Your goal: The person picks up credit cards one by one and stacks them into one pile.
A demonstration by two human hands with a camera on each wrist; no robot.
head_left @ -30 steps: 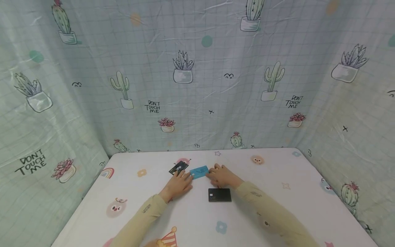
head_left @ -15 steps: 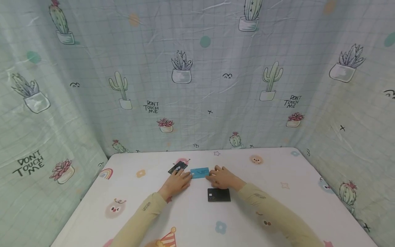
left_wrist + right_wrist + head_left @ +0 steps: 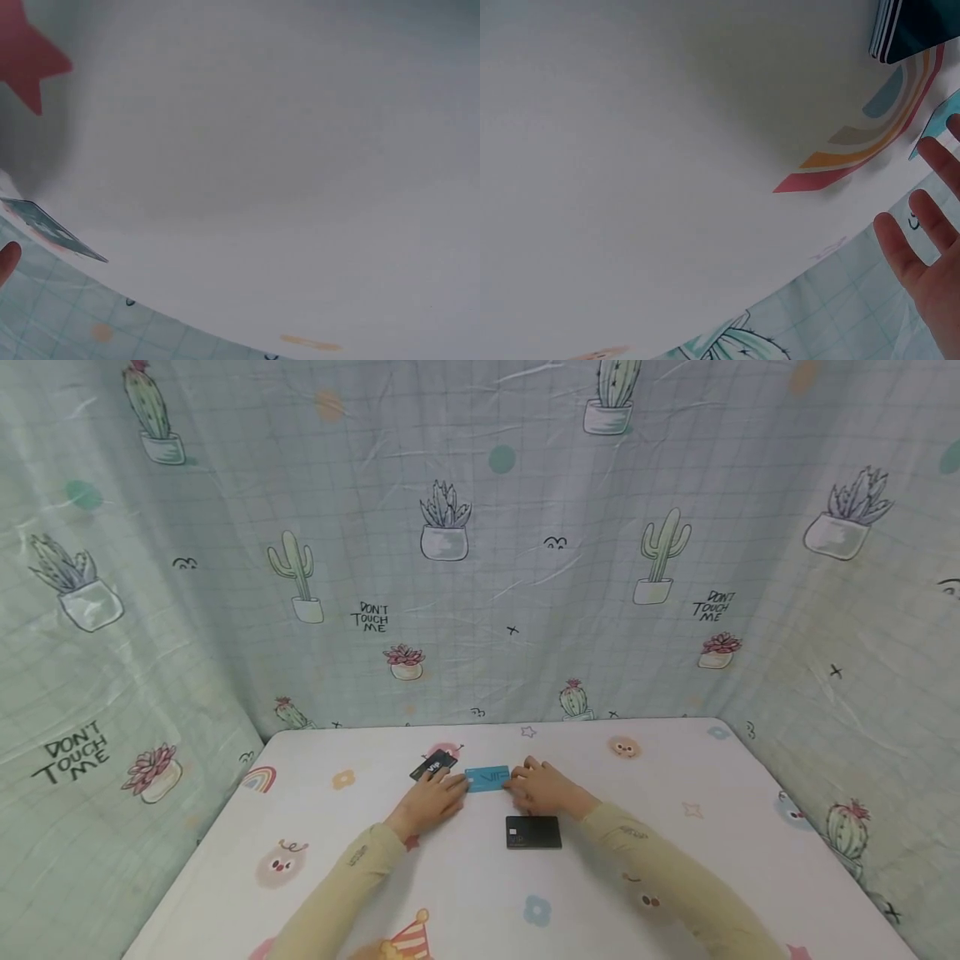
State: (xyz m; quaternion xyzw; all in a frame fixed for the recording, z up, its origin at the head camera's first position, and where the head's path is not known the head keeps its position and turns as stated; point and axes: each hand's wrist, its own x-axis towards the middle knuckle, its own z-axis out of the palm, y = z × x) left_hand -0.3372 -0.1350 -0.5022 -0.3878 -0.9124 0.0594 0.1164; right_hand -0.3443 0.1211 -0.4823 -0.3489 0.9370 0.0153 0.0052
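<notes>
A blue VIP card (image 3: 487, 778) lies flat on the table between the two hands in the head view. At its left end rest fingers of my left hand (image 3: 429, 802), and at its right end are fingertips of my right hand (image 3: 551, 789). Just beyond the left hand lies a tilted black VIP card (image 3: 433, 763), partly under or behind the fingers. Nearer me sits a stack of cards (image 3: 533, 832) with a black one on top; the right wrist view shows its several layered edges (image 3: 881, 34). There, the right fingers are spread beside the blue card (image 3: 936, 124).
The white table (image 3: 480, 893) carries printed cartoon shapes. A curtain (image 3: 480, 585) with cactus prints hangs behind its far edge and along both sides. In the left wrist view the black card shows at the lower left, near the table's far edge.
The blue card has turned from slanted to nearly square with the table's far edge. Both hands have stayed at its ends with small shifts. The black card and the stack look unmoved.
</notes>
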